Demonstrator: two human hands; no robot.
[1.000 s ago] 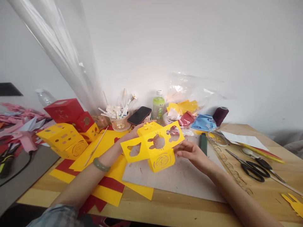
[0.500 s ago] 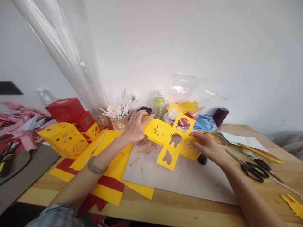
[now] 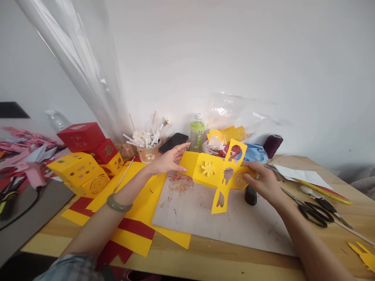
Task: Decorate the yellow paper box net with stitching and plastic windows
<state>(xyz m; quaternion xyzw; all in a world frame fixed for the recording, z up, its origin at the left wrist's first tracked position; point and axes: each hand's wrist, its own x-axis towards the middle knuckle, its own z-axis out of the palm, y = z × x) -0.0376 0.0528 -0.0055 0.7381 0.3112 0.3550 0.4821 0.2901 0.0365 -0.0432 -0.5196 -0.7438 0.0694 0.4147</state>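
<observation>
A yellow paper box cut-out (image 3: 218,177), partly folded, hangs above the work board with flower, rabbit and heart shapes cut through it. My right hand (image 3: 262,181) pinches its right end, over the panel with a spiral cut. At the opposite end, my left hand (image 3: 168,160) has thumb and fingers apart around the edge of the left flap; whether they touch it I cannot tell. A small flower stands out from the panel beside that flap. Just below my right hand is a dark round-ended object (image 3: 251,196), partly hidden.
Red boxes (image 3: 82,136) and yellow boxes (image 3: 84,171) are stacked at left, beside flat yellow sheets (image 3: 146,195). A pen basket (image 3: 149,152), phone (image 3: 175,142) and green bottle (image 3: 197,130) stand behind. Scissors (image 3: 312,208) lie right of the greyish board (image 3: 187,214).
The cut-out has shifted right and turned, its panels now tilted differently. My left hand has loosened from its upper left edge and lowered, uncovering the phone.
</observation>
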